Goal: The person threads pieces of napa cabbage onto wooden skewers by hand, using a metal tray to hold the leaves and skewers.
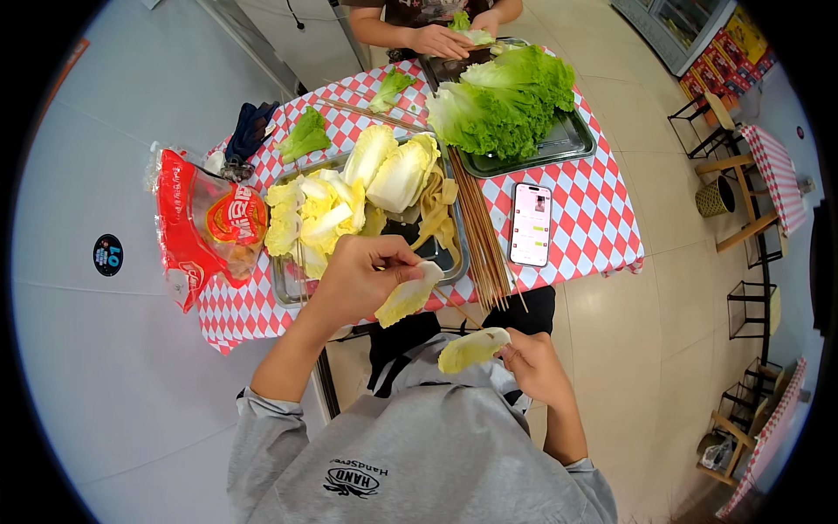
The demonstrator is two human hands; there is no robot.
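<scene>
My left hand (376, 278) pinches a pale yellow napa cabbage leaf (407, 300) beside the table's front edge. A thin wooden skewer (458, 306) runs between this leaf and a second cabbage leaf (473, 350), which my right hand (531, 362) holds over my lap. Whether the skewer pierces the first leaf cannot be told. Beyond my left hand, a metal tray (463, 252) holds napa cabbage pieces (400, 173) and yellowish strips that look like tofu skin (435, 209). A bundle of wooden skewers (476, 239) lies along the tray's right side.
Green lettuce (504, 98) lies on a second metal tray (576, 154). Across the checked tablecloth (589, 209), a person's hands (452, 40) hold lettuce. A smartphone (531, 224) lies right of the skewers; a red plastic bag (209, 226) stands at the left. Loose lettuce leaves (306, 134) lie nearby.
</scene>
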